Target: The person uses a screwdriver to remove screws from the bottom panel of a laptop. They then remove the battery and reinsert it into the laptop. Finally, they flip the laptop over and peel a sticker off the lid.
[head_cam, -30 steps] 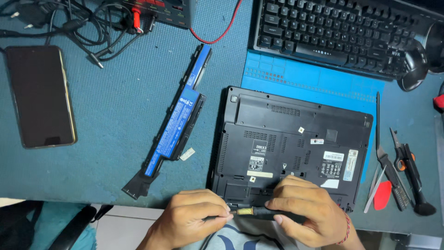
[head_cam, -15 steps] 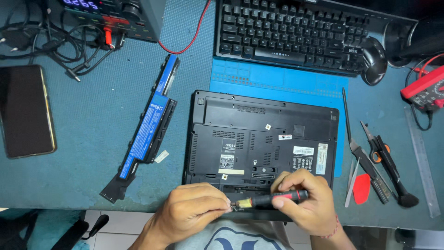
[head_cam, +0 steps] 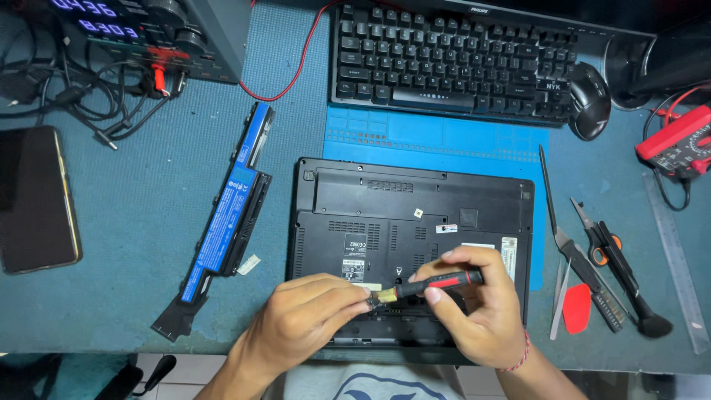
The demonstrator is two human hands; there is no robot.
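A black laptop (head_cam: 415, 222) lies upside down near the front edge of the blue-green tabletop (head_cam: 133, 296). Both hands are over its front part.

The right hand (head_cam: 481, 311) is closed around a black and red screwdriver (head_cam: 437, 283). The thumb and fingers wrap the handle, and the tool lies almost flat, pointing left. Its tip reaches the left hand (head_cam: 304, 322). The left hand's fingertips are pinched together on the small yellowish tip of the tool, just above the laptop's bottom cover. I cannot tell if the tip touches the laptop.

A long blue and black battery (head_cam: 226, 230) lies on the tabletop left of the laptop, well apart from the hands. A blue mat (head_cam: 444, 137) peeks out behind the laptop. A keyboard (head_cam: 459, 63) sits at the back edge. Some tools (head_cam: 600, 267) lie near the right edge, and a dark phone (head_cam: 33, 196) lies at the left edge.
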